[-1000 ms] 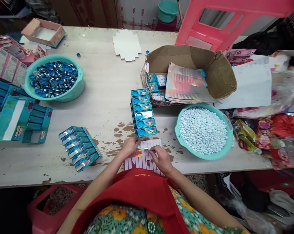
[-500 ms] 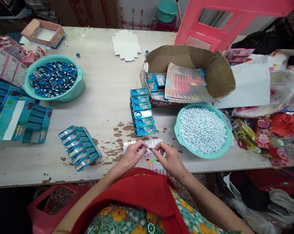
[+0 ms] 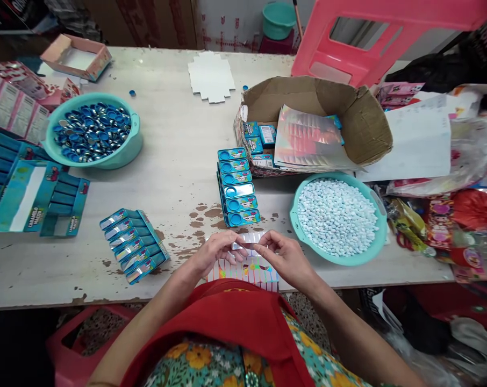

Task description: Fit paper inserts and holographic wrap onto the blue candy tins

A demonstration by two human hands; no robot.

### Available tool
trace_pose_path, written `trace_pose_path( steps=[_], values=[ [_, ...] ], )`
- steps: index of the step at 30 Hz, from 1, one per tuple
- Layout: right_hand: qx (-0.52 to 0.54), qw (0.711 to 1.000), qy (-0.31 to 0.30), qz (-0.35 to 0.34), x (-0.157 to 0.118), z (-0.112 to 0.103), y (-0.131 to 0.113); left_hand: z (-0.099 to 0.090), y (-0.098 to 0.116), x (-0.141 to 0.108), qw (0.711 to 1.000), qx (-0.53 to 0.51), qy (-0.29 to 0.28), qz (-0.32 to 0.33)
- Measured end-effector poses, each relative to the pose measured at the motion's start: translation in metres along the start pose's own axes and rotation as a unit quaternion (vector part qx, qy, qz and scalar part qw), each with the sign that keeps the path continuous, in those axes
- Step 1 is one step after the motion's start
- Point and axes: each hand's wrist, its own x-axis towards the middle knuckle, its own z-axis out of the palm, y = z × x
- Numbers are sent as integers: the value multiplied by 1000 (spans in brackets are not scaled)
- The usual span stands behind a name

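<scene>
Carefully, from the head view, pinched one end of a thin shiny strip (image 3: 248, 245) with the left hand (image 3: 214, 251), with other fingers loosely spread, and gripped the opposite end with the curled right hand (image 3: 286, 259). Held it over the striped sheet (image 3: 243, 274) on the worktop (image 3: 171, 107), near the blue packs (image 3: 238, 178).

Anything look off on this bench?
Yes: a blue cap lies loose on the table, outside the basin of caps. Brown, worn-looking patches mar the surface. In the middle pack, one tin top looks silver; the other five show print.
</scene>
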Motion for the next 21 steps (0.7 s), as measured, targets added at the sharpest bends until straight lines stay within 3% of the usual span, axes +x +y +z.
trace_pose_path(
  steps=[5,10,15,21],
  values=[
    [-6,1000,-16,-9,4,-3,-14,8,2,-3,984,119,125,52],
    [-28,999,3,-30,18,-3,-27,2,15,-8,952,209,210,81],
    [-121,986,75,-91,42,-2,-34,-9,30,-4,935,237,229,129],
    [-203,970,97,-89,61,7,-28,-16,26,12,922,254,235,176]
  ],
)
